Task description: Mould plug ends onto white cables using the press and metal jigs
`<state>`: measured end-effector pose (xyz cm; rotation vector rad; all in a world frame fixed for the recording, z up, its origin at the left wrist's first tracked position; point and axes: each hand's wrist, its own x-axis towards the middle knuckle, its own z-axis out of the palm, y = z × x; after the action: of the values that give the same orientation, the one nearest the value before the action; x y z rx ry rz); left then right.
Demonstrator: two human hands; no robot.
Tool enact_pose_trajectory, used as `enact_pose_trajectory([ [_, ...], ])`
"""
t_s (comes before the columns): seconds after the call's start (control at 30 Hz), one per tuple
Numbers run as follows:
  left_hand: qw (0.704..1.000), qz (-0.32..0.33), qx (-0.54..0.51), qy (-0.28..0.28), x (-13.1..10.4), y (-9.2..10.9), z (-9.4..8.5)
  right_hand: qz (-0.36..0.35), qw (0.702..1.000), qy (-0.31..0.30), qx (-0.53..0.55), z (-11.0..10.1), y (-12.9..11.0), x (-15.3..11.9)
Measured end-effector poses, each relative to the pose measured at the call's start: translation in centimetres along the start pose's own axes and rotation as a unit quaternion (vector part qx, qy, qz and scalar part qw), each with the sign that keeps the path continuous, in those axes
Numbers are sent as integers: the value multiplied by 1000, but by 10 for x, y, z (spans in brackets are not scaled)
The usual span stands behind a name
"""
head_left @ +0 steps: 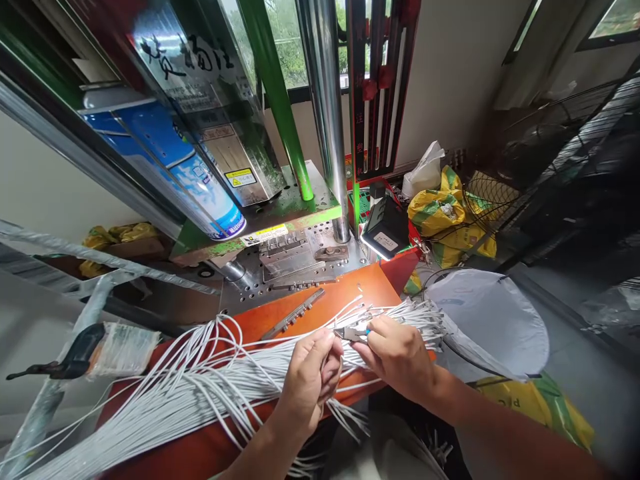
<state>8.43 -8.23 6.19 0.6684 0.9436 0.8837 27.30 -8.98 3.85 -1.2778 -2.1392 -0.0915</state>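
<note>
My right hand (397,347) is wrapped round a pair of cutting pliers (351,335), whose dark jaws point left and whose blue handle shows only in part. At the tip of the jaws, my left hand (313,373) pinches something small, mostly hidden by the fingers; it may be a cable end. Under both hands lies a big bundle of white cables (170,407), spread across the orange work surface (373,283). Their ends (420,320) gather to the right of my right hand. A metal bar with small pegs (295,313) rests just beyond the bundle.
An upright press (280,233) with a green rod and steel columns stands ahead. A blue spray can (165,167) leans at its left. A dark control box (385,230) is at its right, with yellow bags (445,207) and a white round container (493,320) farther right.
</note>
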Motion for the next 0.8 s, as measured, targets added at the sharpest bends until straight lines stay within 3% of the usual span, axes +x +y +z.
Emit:
enact_pose_trajectory([
  [0.1,999,-8,-39,-34,1,2,-3,17,998,-20,48,0,5,0],
  [0.27,984,-55,-126,-111,4,1,-16,118,978,-14,170,0,10,7],
  [0.33,975,-76,-151,-147,5,-1,-22,161,948,-22,273,0,8,12],
  [0.47,968,-101,-142,-182,3,-5,-24,209,856,-43,471,-3,-2,25],
  [0.53,977,-98,-90,-169,2,-6,-21,210,829,-43,516,-3,-8,30],
  [0.6,991,-50,4,-127,1,-7,-17,211,818,-43,533,-3,-12,33],
  [0.7,982,79,168,-38,0,-10,-14,207,841,-44,498,0,-13,33],
  [0.8,956,157,246,40,-1,-10,-12,167,924,-12,345,1,-10,25],
])
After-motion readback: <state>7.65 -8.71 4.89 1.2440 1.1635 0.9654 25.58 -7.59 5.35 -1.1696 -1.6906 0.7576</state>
